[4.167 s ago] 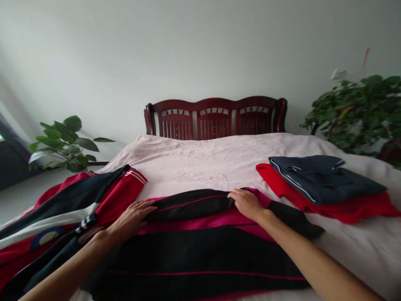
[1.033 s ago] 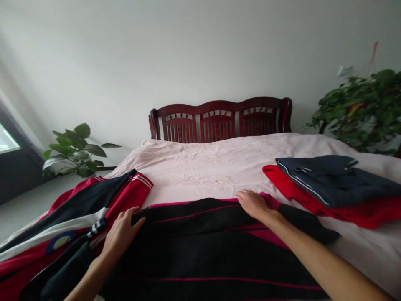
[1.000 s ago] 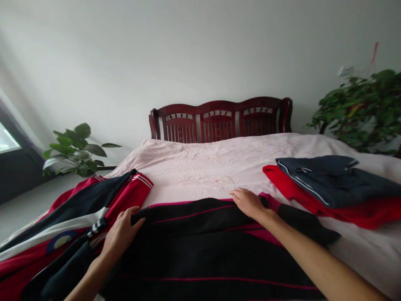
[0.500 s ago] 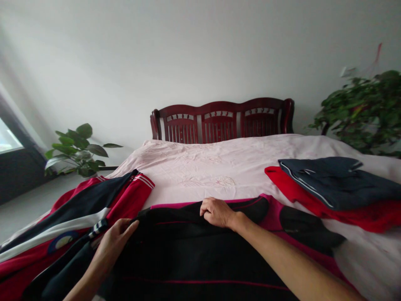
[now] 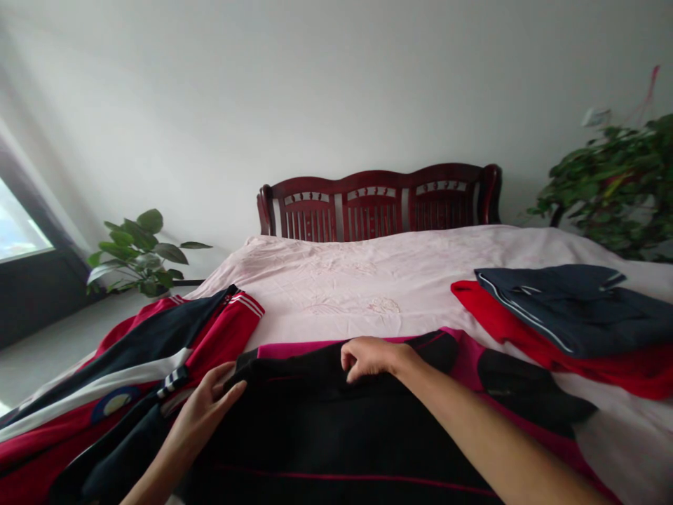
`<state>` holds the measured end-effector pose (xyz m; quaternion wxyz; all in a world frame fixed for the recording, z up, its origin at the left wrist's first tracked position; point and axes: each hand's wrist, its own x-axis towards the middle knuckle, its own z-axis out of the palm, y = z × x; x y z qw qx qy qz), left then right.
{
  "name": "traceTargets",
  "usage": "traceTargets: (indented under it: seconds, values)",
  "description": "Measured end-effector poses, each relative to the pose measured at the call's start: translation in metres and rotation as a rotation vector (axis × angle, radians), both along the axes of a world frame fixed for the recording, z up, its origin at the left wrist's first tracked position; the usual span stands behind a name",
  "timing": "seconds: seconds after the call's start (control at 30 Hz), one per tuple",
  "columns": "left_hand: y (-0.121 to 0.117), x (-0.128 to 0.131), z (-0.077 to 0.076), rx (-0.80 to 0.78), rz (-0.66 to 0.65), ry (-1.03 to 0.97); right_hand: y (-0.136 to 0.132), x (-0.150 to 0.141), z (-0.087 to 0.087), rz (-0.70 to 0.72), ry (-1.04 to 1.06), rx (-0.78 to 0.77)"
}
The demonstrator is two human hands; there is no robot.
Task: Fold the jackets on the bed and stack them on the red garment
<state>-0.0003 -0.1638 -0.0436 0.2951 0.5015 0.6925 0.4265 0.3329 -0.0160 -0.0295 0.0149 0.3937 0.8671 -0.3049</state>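
A black garment with magenta stripes (image 5: pixel 336 428) lies spread across the near part of the bed. My right hand (image 5: pixel 371 356) is closed in a pinch on its upper edge near the middle. At the garment's left corner my left hand (image 5: pixel 207 405) rests with fingers stretched, thumb and fingers around the cloth edge. A black sleeve (image 5: pixel 531 396) trails off to the right on a magenta layer.
A red, navy and white jacket (image 5: pixel 131 358) lies at the left. Folded navy clothing (image 5: pixel 573 305) sits on a red garment (image 5: pixel 620 365) at the right. The pink bedsheet (image 5: pixel 378 280), a dark wooden headboard (image 5: pixel 378 207) and potted plants (image 5: pixel 141 252) lie beyond.
My right hand slid left along the garment's top edge from its right end to the middle and closed on the cloth. The left hand stayed at the left corner. The view drifted slightly.
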Motion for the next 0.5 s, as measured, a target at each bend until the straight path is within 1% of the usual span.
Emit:
traceTargets:
  seconds: [0.1, 0.17, 0.23, 0.37, 0.43, 0.5]
  values:
    - [0.003, 0.004, 0.003, 0.045, -0.053, -0.035, -0.016, -0.004, 0.002, 0.077, -0.106, 0.226]
    - [0.004, 0.003, 0.006, 0.117, -0.051, -0.010, -0.024, -0.003, 0.002, 0.075, -0.097, 0.335]
    - [0.004, 0.001, 0.010, 0.189, -0.045, 0.014, -0.028, 0.000, 0.003, 0.014, -0.065, 0.398]
    - [0.004, -0.005, 0.013, 0.288, -0.052, 0.123, -0.027, 0.005, 0.006, -0.168, -0.014, 0.486]
    - [0.007, -0.008, 0.009, 0.299, -0.049, 0.208, -0.024, 0.005, 0.008, -0.237, -0.016, 0.517]
    - [0.012, -0.014, 0.003, 0.292, -0.053, 0.281, -0.021, 0.006, 0.008, -0.293, -0.035, 0.529]
